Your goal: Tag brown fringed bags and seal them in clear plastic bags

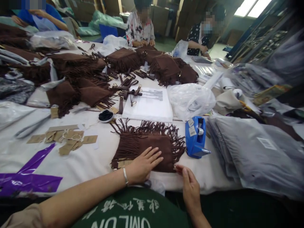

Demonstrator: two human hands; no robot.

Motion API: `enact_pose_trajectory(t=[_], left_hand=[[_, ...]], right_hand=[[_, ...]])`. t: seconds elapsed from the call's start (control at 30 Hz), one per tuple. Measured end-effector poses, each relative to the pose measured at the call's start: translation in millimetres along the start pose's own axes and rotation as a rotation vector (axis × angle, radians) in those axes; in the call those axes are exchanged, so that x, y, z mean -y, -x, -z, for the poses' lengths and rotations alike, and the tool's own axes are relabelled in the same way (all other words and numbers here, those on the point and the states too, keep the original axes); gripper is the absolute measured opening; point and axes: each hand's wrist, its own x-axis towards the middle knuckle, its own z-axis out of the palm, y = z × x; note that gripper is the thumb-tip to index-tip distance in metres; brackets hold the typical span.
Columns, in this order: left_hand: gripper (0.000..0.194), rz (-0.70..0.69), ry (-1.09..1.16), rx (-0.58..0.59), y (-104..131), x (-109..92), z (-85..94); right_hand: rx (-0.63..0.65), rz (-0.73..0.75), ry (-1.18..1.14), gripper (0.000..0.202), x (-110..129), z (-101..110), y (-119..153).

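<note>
A dark brown fringed bag (155,142) lies flat on the white-covered table in front of me, its fringe spread along the far side and both ends. My left hand (144,163) rests on it, palm down with fingers stretched out. At the bag's near right corner, my right hand (190,183) has thumb and forefinger pinched at a small shiny fitting (175,166); its exact kind is too small to tell. A tan card tag (124,163) shows on the bag's near left part.
A blue tape dispenser (196,137) stands right of the bag, beside stacked grey plastic-wrapped packs (251,152). Tan tags (68,137) lie left. Beyond are a small dish (106,116), white sheets (148,106), straps (127,84) and more brown bags (166,68). Several people work across the table.
</note>
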Motion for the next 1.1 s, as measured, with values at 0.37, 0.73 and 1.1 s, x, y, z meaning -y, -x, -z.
enact_pose_trajectory(t=[0.37, 0.73, 1.1], left_hand=[[0.053, -0.082, 0.031, -0.122, -1, 3, -10.1], [0.055, -0.119, 0.104, -0.086, 15, -4, -1.9], [0.041, -0.109, 0.445, -0.063, 9, -16, 10.4]], right_hand=[[0.566, -0.524, -0.602, 0.076, 13, -1, 0], [0.368, -0.078, -0.501, 0.093, 27, -39, -72], [0.362, 0.622, 0.586, 0.060, 29, -69, -77]])
